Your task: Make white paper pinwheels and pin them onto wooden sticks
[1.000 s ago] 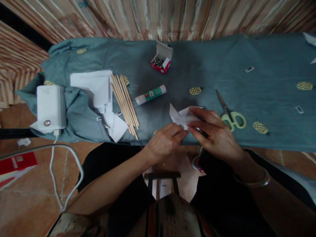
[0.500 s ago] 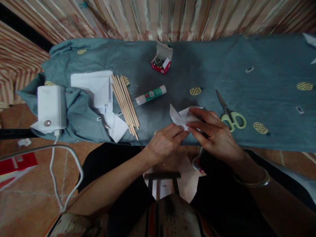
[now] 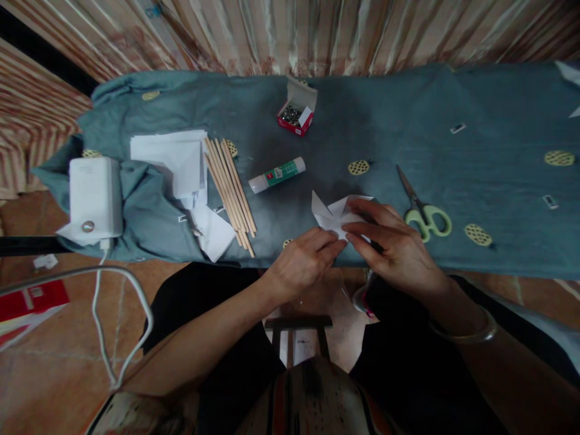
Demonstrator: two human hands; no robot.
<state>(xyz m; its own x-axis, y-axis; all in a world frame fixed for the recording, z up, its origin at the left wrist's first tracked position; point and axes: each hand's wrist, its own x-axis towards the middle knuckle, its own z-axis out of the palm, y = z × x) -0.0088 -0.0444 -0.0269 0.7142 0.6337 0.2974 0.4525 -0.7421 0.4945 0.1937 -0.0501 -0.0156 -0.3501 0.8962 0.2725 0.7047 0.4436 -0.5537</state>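
Observation:
A white paper pinwheel (image 3: 336, 211) with raised, folded points is between my two hands at the table's front edge. My left hand (image 3: 304, 261) is closed on its lower left edge, thumb and fingers pinching the paper. From the right, my right hand (image 3: 393, 248) grips it too, with fingertips pressed near its middle and over its right side, which they partly hide. Just right of that hand lie scissors (image 3: 423, 214) with light green handles, blades pointing away. A glue stick (image 3: 277, 175) with a green label lies beyond my left hand.
Several wooden sticks (image 3: 230, 190) lie left of the glue stick, beside stacked white paper (image 3: 167, 160). An open red box (image 3: 295, 118) of small metal pins stands farther back. At far left sits a white device (image 3: 94, 196) with a cable. A blue-green cloth (image 3: 498, 181) covers the table.

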